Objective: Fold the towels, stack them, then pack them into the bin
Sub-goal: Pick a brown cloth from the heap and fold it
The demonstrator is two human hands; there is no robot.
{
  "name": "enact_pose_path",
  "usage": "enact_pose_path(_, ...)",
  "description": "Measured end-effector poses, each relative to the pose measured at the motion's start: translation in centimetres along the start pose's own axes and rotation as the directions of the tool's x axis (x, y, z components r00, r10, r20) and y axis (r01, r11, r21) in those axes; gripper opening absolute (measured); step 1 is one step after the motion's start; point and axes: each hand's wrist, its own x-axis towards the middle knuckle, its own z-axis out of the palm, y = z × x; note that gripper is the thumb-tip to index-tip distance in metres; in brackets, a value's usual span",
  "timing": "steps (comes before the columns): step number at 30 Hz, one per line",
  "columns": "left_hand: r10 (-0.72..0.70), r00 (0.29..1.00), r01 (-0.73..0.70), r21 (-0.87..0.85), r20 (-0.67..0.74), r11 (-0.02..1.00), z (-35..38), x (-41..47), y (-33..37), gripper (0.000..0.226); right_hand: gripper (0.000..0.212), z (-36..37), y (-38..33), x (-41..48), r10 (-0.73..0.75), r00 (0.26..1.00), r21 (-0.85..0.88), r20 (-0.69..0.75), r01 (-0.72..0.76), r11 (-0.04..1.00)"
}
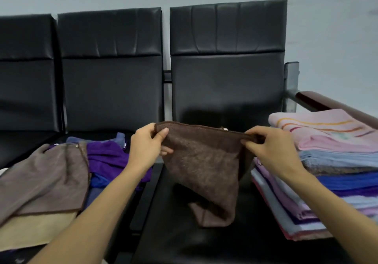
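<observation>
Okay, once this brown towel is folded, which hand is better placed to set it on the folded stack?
Probably the right hand. It pinches the brown towel at its top corner next to the folded stack, while the left hand holds the far corner, beside the unfolded pile.

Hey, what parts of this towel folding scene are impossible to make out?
- Bin: not in the head view at all.
- Folded stack: its right side is cut off by the frame edge.
- Unfolded pile: lower towels are buried; the count is unclear.
- Brown towel: its far face is hidden.
</observation>
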Motion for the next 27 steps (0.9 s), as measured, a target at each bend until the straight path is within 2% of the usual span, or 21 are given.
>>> enact_pose_path(2, 0.065, 0.997, -0.066, -0.022, -0.05, 0.998, 0.5, 0.5, -0.2, 0.013, 0.014, 0.5, -0.4, 0.4, -0.02, 0.987, 0.011, -0.16, 0.022, 1.0)
enact_pose_path(5, 0.211, 0.968, -0.211, 0.011, -0.139, 0.977, 0.9, 0.7, 1.1, 0.013, 0.017, 0.7, -0.3, 0.5, -0.144, 0.942, -0.05, -0.304, 0.135, 0.99)
enact_pose_path(8, 0.317, 0.932, -0.331, -0.057, -0.179, 0.942, 0.6, 0.0, 2.3, 0.016, 0.022, 0.0, -0.1, -0.1, -0.323, 0.871, -0.116, -0.37, 0.302, 0.946)
enact_pose_path(11, 0.404, 0.902, -0.416, -0.056, -0.151, 0.908, -0.8, -0.4, 2.1, 0.016, 0.023, -1.1, -0.4, -1.2, -0.498, 0.787, -0.3, -0.363, 0.407, 0.863)
enact_pose_path(13, 0.414, 0.907, -0.419, -0.077, -0.076, 0.905, -2.2, -0.6, 1.7, 0.012, 0.025, -1.4, -0.9, -2.6, -0.558, 0.785, -0.401, -0.27, 0.436, 0.806)
enact_pose_path(15, 0.374, 0.925, -0.367, -0.099, 0.062, 0.925, -3.7, -1.1, 0.8, 0.018, 0.022, -1.4, -1.4, -4.1, -0.573, 0.814, -0.414, -0.093, 0.491, 0.766)
enact_pose_path(17, 0.277, 0.932, -0.276, -0.04, 0.232, 0.96, -5.1, -1.4, -0.6, 0.024, 0.024, -1.4, -1.2, -5.1, -0.533, 0.833, -0.333, 0.144, 0.549, 0.767)
enact_pose_path(18, 0.217, 0.924, -0.231, 0.008, 0.314, 0.973, -5.5, -1.6, -1.4, 0.023, 0.024, -1.4, -1.0, -5.3, -0.455, 0.831, -0.233, 0.32, 0.535, 0.812)
enact_pose_path(19, 0.15, 0.909, -0.184, 0.052, 0.39, 0.981, -5.6, -1.9, -2.3, 0.022, 0.024, -1.4, -0.9, -5.4, -0.34, 0.788, -0.128, 0.514, 0.462, 0.878)
enact_pose_path(20, 0.082, 0.882, -0.129, 0.07, 0.463, 0.989, -5.6, -2.2, -3.1, 0.018, 0.023, -1.1, -0.7, -5.6, -0.233, 0.688, -0.067, 0.687, 0.38, 0.923)
enact_pose_path(21, 0.013, 0.848, -0.062, 0.074, 0.53, 0.995, -5.5, -2.4, -3.9, 0.014, 0.022, -0.9, -0.6, -5.7, -0.179, 0.586, -0.045, 0.79, 0.346, 0.937)
enact_pose_path(23, -0.108, 0.751, 0.053, 0.104, 0.651, 0.993, -5.1, -2.9, -5.1, 0.009, 0.021, -0.6, -0.3, -5.8, -0.123, 0.436, -0.026, 0.892, 0.32, 0.947)
enact_pose_path(25, -0.211, 0.655, 0.103, 0.191, 0.725, 0.976, -4.6, -3.2, -5.8, 0.011, 0.025, -0.3, -0.3, -5.7, -0.086, 0.307, -0.013, 0.948, 0.307, 0.952)
enact_pose_path(26, -0.248, 0.623, 0.109, 0.231, 0.742, 0.967, -4.4, -3.2, -5.9, 0.012, 0.026, -0.1, -0.1, -5.6, -0.067, 0.283, -0.022, 0.957, 0.3, 0.954)
enact_pose_path(27, -0.268, 0.607, 0.109, 0.256, 0.748, 0.961, -4.2, -3.3, -6.0, 0.013, 0.025, 0.2, 0.1, -5.5, -0.05, 0.293, -0.04, 0.955, 0.292, 0.956)
